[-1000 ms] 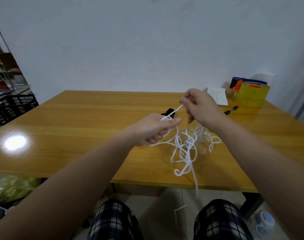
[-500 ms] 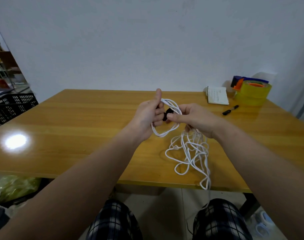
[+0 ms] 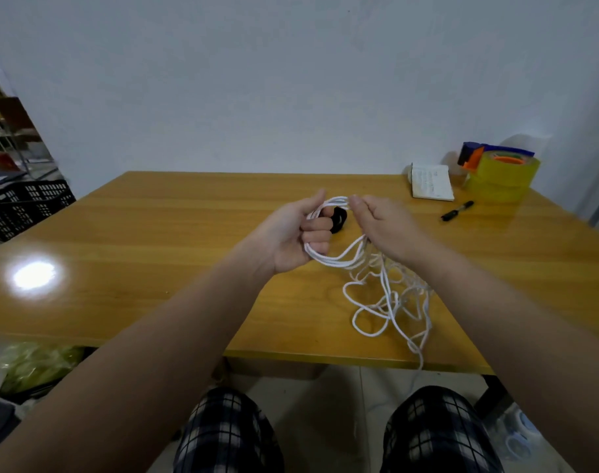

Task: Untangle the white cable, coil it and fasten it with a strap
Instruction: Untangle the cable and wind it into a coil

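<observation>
Head view: the left hand (image 3: 291, 233) curls round a coil of the white cable (image 3: 335, 264), fuller than half a second ago. The right hand (image 3: 383, 227), then by the black strap (image 3: 339, 218), now pinches the coil's top. Loose cable lies toward the bench's (image 3: 155, 250) front edge, one strand hanging over.

Left hand (image 3: 289, 233): above desk (image 3: 155, 250) middle, thumb up, fingers curled round white cable (image 3: 332, 260) loops. Right hand (image 3: 385, 227): just beside, back upward, pinching same loops. Both forearms bare, converging.
</observation>
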Demonstrator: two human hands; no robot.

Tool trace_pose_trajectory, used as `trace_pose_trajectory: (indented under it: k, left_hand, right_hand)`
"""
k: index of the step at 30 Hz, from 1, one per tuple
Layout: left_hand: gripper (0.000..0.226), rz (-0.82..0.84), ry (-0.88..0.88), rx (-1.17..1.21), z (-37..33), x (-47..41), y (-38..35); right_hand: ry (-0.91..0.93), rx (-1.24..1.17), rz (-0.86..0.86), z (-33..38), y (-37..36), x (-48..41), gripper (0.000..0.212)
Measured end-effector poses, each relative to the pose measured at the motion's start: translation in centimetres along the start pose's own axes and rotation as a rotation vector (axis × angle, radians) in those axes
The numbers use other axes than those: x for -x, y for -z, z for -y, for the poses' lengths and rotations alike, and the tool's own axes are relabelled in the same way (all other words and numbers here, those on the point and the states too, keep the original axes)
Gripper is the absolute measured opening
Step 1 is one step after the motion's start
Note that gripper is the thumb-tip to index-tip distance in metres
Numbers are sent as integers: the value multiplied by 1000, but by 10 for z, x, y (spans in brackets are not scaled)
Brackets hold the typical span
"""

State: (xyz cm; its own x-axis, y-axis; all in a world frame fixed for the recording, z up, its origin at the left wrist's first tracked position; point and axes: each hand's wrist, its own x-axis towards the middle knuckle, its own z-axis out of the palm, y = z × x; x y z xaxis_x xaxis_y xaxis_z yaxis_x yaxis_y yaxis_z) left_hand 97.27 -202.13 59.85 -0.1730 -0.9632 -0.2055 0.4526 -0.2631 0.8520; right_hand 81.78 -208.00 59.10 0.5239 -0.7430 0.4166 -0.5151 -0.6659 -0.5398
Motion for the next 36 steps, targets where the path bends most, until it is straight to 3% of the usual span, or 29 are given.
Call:
trace_pose_trajectory:
  k: [4, 8, 11, 14, 17, 20, 23, 25, 28, 30, 34, 36]
  left_hand:
    - [41, -213, -136, -342, 0, 2, 7]
    - [31, -431, -333, -201, -11, 7, 23]
    - [31, -506, -438, -151, -15, 10, 21]
    - [34, -549, -494, -113, -14, 13, 18]
    - [32, -605, -529, -115, -10, 18, 18]
    - [33, -657, -530, -80, -5, 17, 14]
    - [36, -680, -502, -29, 4, 12, 11]
    - [37, -704, -467, -41, 10, 11, 12]
    - [39, -754, -441, -107, 14, 14, 21]
    - [40, -813, -430, -158, 14, 15, 29]
    - [36, -941, -415, -82, 8, 21, 46]
    - [37, -996, -448, -89, 4, 21, 53]
  right_hand:
    - [23, -46, 158, -7, 7, 3, 58]
    - [-27, 40, 284, -17, 23, 6, 28]
    - [-57, -111, 339, -12, 27, 15, 21]
    - [-66, -278, 229, -3, 28, 20, 18]
    - [-109, -358, 39, 1, 30, 21, 31]
    - [-181, -367, -4, 11, 26, 26, 40]
    - [-326, -719, -115, 24, 22, 23, 37]
    - [-306, -879, -187, 26, 25, 19, 31]
    - [-133, -819, -125, 31, 27, 23, 21]
    - [-74, -836, -147, 35, 29, 30, 32]
    - [-165, -968, -283, 24, 39, 36, 53]
    - [-193, -715, -236, 9, 41, 42, 53]
